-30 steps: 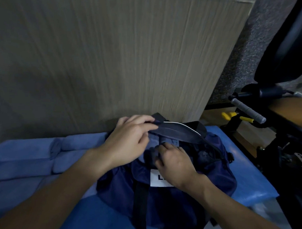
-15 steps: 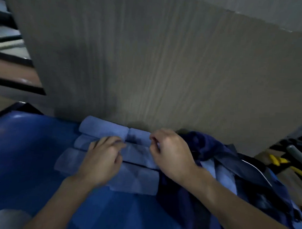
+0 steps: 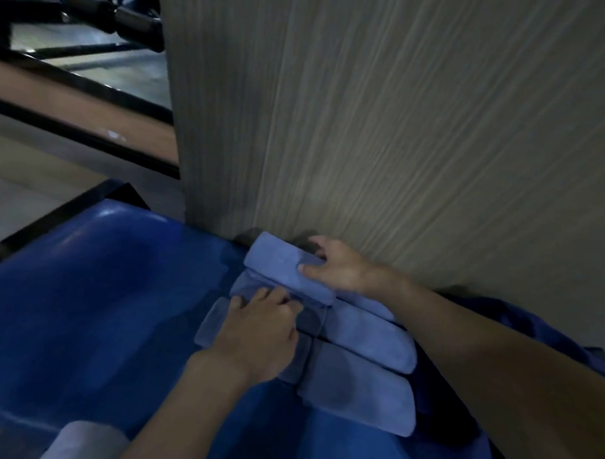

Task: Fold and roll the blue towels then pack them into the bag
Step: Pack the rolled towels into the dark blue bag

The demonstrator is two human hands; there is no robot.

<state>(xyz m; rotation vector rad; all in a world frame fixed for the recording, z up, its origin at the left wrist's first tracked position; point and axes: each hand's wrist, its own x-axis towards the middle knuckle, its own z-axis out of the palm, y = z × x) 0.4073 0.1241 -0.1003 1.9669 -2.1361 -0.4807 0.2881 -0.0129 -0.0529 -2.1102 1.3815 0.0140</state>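
The scene was dimly lit. Faint glare was caught on the blue tabletop (image 3: pixel 113 219) at left; soft shadows were thrown on the wood panel (image 3: pixel 366 128). Edges were bowed and slightly blurred.

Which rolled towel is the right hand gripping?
The roll farthest back, beside the wooden panel, lying over the other rolls; the right hand wraps fingers and thumb round its end.

Left hand (image 3: pixel 259 334) lies palm down with its fingers bent, the tips set against a lower towel roll (image 3: pixel 246 285); whether they pinch it cannot be told. Right hand (image 3: pixel 341 266), farther forward, grips the end of the top rolled towel (image 3: pixel 286 270), thumb on the near face, fingers curled over the far side. Both forearms are bare, the right one crossing in from the lower right.
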